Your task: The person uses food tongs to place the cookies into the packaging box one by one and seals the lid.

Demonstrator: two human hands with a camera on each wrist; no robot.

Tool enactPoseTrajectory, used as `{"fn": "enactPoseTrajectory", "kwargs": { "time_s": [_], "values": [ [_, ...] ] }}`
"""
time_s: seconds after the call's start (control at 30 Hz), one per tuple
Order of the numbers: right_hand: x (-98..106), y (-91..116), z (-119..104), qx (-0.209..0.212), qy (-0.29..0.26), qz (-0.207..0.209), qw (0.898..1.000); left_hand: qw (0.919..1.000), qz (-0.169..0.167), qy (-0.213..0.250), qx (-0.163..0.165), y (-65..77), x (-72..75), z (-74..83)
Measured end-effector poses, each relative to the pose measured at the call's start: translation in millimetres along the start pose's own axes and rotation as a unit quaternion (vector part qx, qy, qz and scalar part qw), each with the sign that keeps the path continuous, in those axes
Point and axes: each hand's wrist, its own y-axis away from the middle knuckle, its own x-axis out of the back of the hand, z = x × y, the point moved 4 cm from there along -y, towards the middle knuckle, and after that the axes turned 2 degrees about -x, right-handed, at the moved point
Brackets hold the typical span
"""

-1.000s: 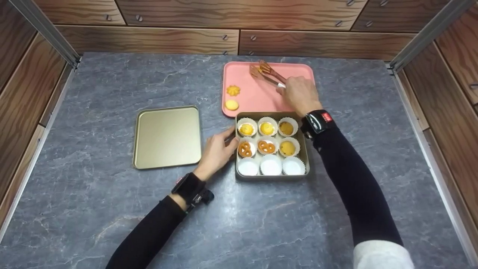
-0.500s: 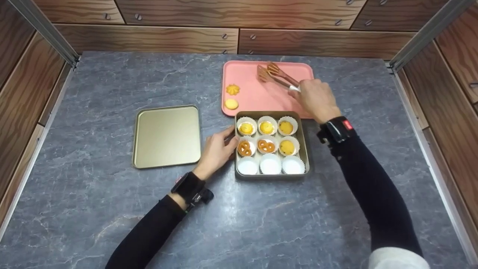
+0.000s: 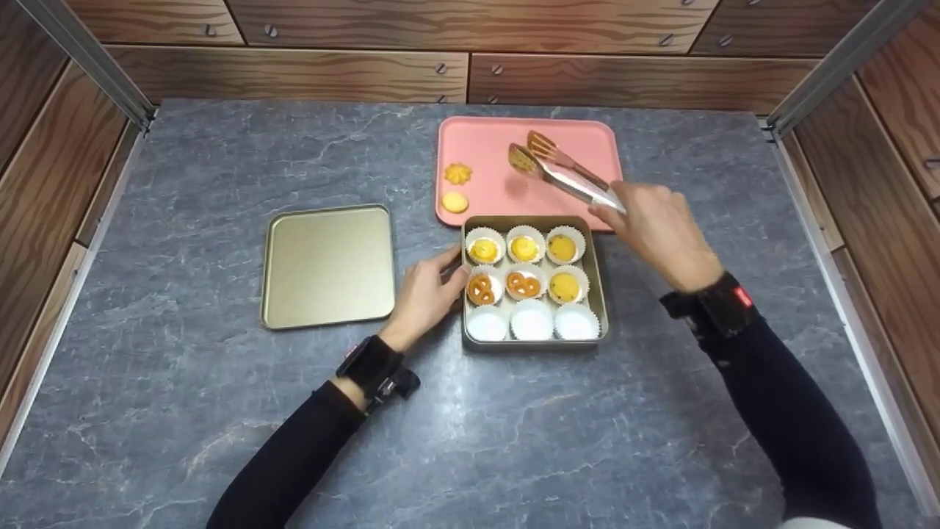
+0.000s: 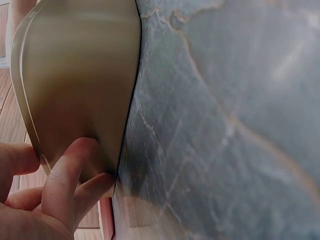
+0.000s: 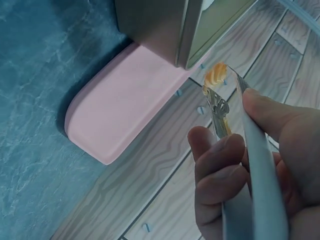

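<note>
My right hand (image 3: pixel 661 228) grips white-handled tongs (image 3: pixel 576 184), with brown slotted ends in the head view, over the right part of the pink tray. In the right wrist view, a small ridged orange cookie (image 5: pixel 216 75) sits between the tong tips. My left hand (image 3: pixel 428 294) holds the left side of a square gold tin (image 3: pixel 536 347); in the left wrist view its fingers (image 4: pixel 70 180) press the outer wall, with the thumb at the rim. Inside are rows of paper cups. The back cups and middle cups hold yellow cookies and pretzels (image 3: pixel 481 289); the front cups (image 3: pixel 532 321) show only white.
The pink tray (image 3: pixel 485 136) lies behind the tin, with a star-shaped cookie (image 3: pixel 457 173) and a round yellow cookie (image 3: pixel 454 202) at its left. A gold lid (image 3: pixel 328 266) lies left on the grey marbled table (image 3: pixel 220 411). Wood-patterned panels (image 3: pixel 330 73) border the table.
My right hand has moved right and toward me with the tongs, whose ends have shifted slightly right and nearer. My left hand, the tin and the lid have stayed put.
</note>
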Motion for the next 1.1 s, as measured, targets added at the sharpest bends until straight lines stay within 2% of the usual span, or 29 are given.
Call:
{"fn": "enactPoseTrajectory", "kwargs": {
  "time_s": [0.23, 0.53, 0.9, 1.1],
  "values": [
    [5.5, 28.0, 1.1, 0.03, -0.021, 0.036, 0.999, 1.0, 0.001, -0.003, 0.0, -0.6, 0.0, -1.0],
    [9.6, 58.4, 2.5, 0.08, -0.039, 0.047, 0.995, 0.9999, 0.004, -0.011, -0.008, -2.2, -0.1, -1.9],
    [0.4, 86.9, 4.0, 0.126, -0.051, 0.038, 0.99, 1.0, -0.001, 0.002, 0.009, -1.0, 1.3, -1.6],
    [-6.7, 98.0, 1.6, 0.152, -0.043, 0.002, 0.987, 0.9998, -0.005, 0.013, 0.016, -2.5, 0.8, -1.7]
  ]
}}
